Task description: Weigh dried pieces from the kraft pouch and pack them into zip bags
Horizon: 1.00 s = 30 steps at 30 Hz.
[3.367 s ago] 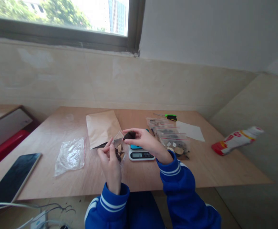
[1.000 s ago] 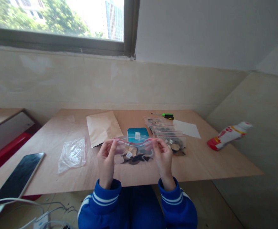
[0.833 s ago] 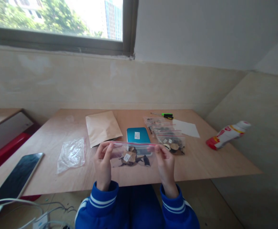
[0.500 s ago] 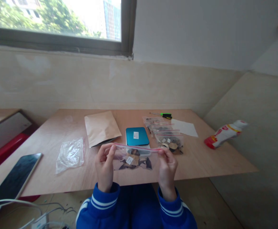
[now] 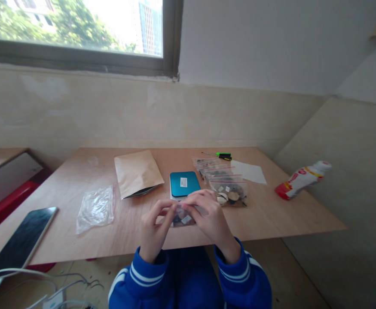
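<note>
Both hands meet over the near edge of the wooden table (image 5: pixel 271 219), pinching the top of a small clear zip bag (image 5: pixel 181 218) that holds dark and tan pieces and a white tag. My left hand (image 5: pixel 154 225) grips its left part with fingers pressed together. My right hand (image 5: pixel 207 216) grips the middle and right part, thumb and fingers closed along the seal. Just behind the bag sits a small scale with a teal lid (image 5: pixel 184 184).
A stack of filled zip bags (image 5: pixel 226 184) lies right of the scale. A brown paper pouch (image 5: pixel 138 171), an empty clear bag (image 5: pixel 96 208), a tablet (image 5: pixel 20 242), white paper (image 5: pixel 249 171), a green screwdriver (image 5: pixel 221 155) and a red-white bottle (image 5: pixel 300 180) lie around.
Earlier my right hand dropped a dark piece into the bag. My hands then held the bag stretched by its corners; now they have come together at its top and lowered it.
</note>
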Motion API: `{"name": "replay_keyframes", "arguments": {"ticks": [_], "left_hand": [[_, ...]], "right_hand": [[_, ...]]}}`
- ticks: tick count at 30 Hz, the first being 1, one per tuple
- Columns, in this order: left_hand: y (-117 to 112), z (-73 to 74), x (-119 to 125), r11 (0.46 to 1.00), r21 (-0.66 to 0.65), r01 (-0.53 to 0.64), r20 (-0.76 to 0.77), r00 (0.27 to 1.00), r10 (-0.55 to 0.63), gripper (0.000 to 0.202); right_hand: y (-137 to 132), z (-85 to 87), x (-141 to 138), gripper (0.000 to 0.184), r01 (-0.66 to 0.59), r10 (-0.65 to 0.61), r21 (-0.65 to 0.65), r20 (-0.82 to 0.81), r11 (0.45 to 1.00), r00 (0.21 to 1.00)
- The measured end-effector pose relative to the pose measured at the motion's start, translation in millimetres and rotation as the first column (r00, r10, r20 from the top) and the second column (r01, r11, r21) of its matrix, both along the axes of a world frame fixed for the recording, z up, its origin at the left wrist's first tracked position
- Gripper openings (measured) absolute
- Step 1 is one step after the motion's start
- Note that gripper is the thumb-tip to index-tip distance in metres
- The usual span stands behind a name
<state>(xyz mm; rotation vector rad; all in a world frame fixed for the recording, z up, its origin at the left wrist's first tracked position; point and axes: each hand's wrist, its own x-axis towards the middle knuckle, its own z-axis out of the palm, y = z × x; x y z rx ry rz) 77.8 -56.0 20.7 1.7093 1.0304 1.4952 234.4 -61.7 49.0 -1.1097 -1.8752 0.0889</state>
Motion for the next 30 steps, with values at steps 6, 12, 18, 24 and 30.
{"name": "replay_keyframes", "arguments": {"ticks": [6,12,18,24,30], "left_hand": [[-5,3.2,4,1.000,-0.031,0.003,-0.016,1.000,-0.003,0.008],[-3,-1.9,1,0.999,0.009,-0.048,-0.028,0.998,0.049,0.009],[-8,-3.0,-4,0.987,0.093,-0.129,-0.088,0.987,0.137,0.006],[-17,-9.8,-6,0.995,0.075,-0.060,-0.058,0.996,0.065,0.009],[-18,-15.6,1,0.989,-0.128,0.068,0.134,0.990,-0.051,0.021]], "right_hand": [[4,-5.9,-4,0.024,0.050,-0.050,0.085,-0.006,0.995,0.999],[-5,2.1,-3,0.008,-0.003,0.004,-0.028,0.025,1.000,1.000],[-21,4.3,-4,0.020,-0.044,0.044,-0.089,0.000,0.995,0.999],[-26,-9.1,-10,0.006,0.007,-0.005,0.019,-0.085,1.000,0.996],[-25,-9.8,-12,0.014,0.125,-0.120,0.027,-0.147,0.992,0.982]]}}
